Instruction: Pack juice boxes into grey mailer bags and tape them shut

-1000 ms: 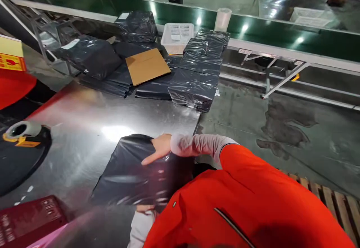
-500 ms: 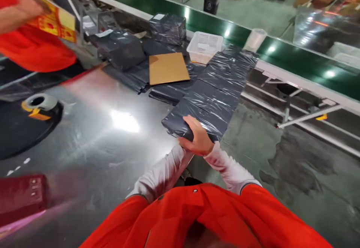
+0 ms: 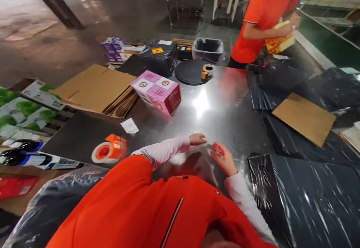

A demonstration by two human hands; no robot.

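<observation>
Stainless steel tabletop (image 3: 233, 124) is gleaming beneath the left hand (image 3: 197, 139) and right hand (image 3: 223, 159), both holding nothing, fingers loosely open. A glossy black plastic-wrapped parcel (image 3: 295, 199) is lying at four o'clock, an orange tape dispenser (image 3: 108, 150) at nine, and a pink carton (image 3: 156, 92) at eleven.

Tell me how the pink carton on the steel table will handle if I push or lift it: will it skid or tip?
The pink printed carton looks like a closed cardboard box, so it is probably stiff and unlikely to roll. Its flat base on the polished steel table suggests it would slide fairly easily when pushed. Its weight can't be judged, since the contents are hidden.
</observation>
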